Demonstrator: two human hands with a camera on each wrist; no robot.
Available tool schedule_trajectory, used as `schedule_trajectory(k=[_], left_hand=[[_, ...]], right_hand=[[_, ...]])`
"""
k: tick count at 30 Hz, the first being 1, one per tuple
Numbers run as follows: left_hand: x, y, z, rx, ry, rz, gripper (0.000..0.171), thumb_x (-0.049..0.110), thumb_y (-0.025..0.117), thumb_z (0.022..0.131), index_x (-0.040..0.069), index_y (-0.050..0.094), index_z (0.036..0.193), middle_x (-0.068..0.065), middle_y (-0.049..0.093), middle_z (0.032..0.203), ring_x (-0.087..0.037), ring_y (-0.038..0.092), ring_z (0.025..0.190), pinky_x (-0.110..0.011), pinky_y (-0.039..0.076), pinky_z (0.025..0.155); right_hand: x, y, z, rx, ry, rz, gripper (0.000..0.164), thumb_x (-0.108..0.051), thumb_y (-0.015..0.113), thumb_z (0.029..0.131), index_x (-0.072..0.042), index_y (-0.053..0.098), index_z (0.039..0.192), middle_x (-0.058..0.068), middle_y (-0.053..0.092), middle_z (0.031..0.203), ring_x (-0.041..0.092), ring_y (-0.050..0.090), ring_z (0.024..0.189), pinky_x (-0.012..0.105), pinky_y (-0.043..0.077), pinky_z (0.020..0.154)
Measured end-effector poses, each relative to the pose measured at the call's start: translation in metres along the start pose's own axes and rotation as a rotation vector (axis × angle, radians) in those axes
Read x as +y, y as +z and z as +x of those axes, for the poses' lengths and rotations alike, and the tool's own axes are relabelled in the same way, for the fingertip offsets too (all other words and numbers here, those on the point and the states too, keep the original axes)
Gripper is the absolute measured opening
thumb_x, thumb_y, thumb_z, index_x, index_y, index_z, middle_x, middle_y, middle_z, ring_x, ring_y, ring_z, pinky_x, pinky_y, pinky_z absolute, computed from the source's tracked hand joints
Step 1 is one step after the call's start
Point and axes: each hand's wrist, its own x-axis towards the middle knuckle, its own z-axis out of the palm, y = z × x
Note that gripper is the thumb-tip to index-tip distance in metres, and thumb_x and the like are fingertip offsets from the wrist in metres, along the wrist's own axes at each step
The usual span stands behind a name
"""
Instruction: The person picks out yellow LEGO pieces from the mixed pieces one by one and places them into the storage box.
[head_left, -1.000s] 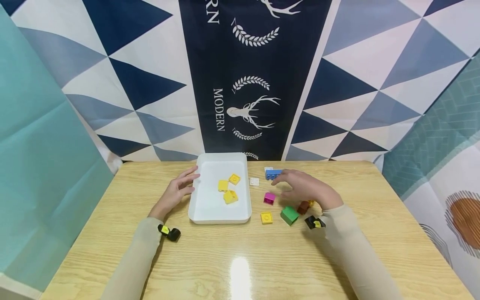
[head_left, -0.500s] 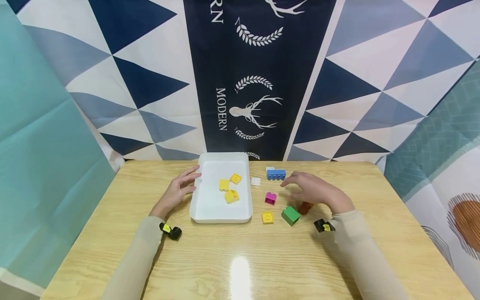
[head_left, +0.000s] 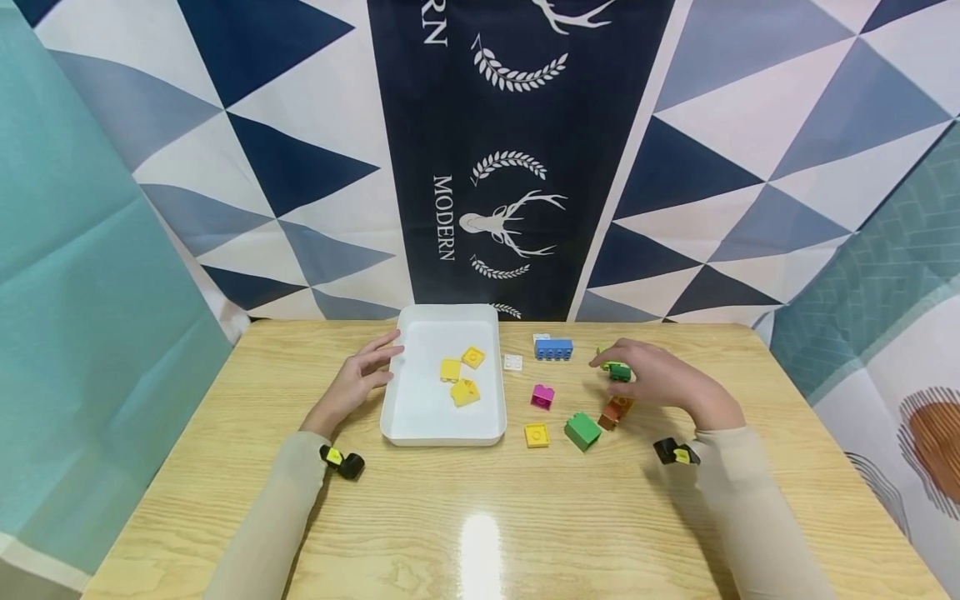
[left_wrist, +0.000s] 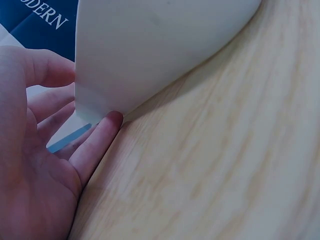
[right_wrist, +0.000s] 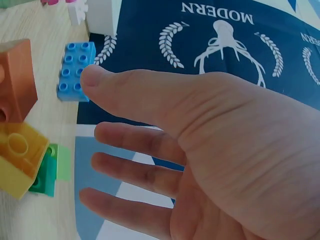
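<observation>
My left hand (head_left: 348, 390) touches the left side of a white tray (head_left: 399, 425), its fingers spread along the outer wall; the left wrist view shows fingertips against that wall (left_wrist: 145, 45). Inside the tray lie yellow toy bricks (head_left: 465, 392). Over the right part of the table, my right hand (head_left: 663, 379) has loosely extended fingers and holds nothing. Close to it are dark green and light green bricks (head_left: 619, 372), partly covered by the hand, and an orange-brown brick (head_left: 613, 412). A yellow brick (right_wrist: 20, 160) also shows beside them in the right wrist view.
Between the tray and right hand lie a blue brick (head_left: 553, 349), a white flat brick (head_left: 513, 362), a magenta brick (head_left: 542, 397), a yellow flat brick (head_left: 536, 435) and a larger green brick (head_left: 582, 430). A patterned cloth (head_left: 480, 125) hangs behind the table.
My right hand has moved to the right, away from the blue brick, uncovering the green bricks and more of the orange-brown one. The left hand stays at the tray.
</observation>
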Motion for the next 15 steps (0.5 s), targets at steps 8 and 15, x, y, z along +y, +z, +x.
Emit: schedule_trajectory(k=[8, 15], left_hand=[[0.0000, 0.0003, -0.0006, 0.007, 0.012, -0.001, 0.049, -0.007, 0.061, 0.107, -0.012, 0.059, 0.155, -0.026, 0.033, 0.184, -0.052, 0.032, 0.171, -0.062, 0.035, 0.136], [-0.0007, 0.0002, 0.0003, 0.006, 0.007, 0.009, 0.048, -0.006, 0.061, 0.108, -0.011, 0.060, 0.156, -0.024, 0.033, 0.184, -0.050, 0.032, 0.171, -0.055, 0.036, 0.137]], right_hand=[[0.0049, -0.0020, -0.0058, 0.039, -0.017, -0.010, 0.041, -0.013, 0.086, 0.099, -0.006, 0.079, 0.138, 0.027, 0.071, 0.145, 0.054, 0.064, 0.135, 0.075, 0.054, 0.116], [0.0072, -0.0016, -0.0086, 0.017, -0.023, -0.017, 0.035, -0.004, 0.084, 0.097, -0.009, 0.082, 0.131, 0.031, 0.060, 0.156, 0.059, 0.063, 0.138, 0.078, 0.054, 0.115]])
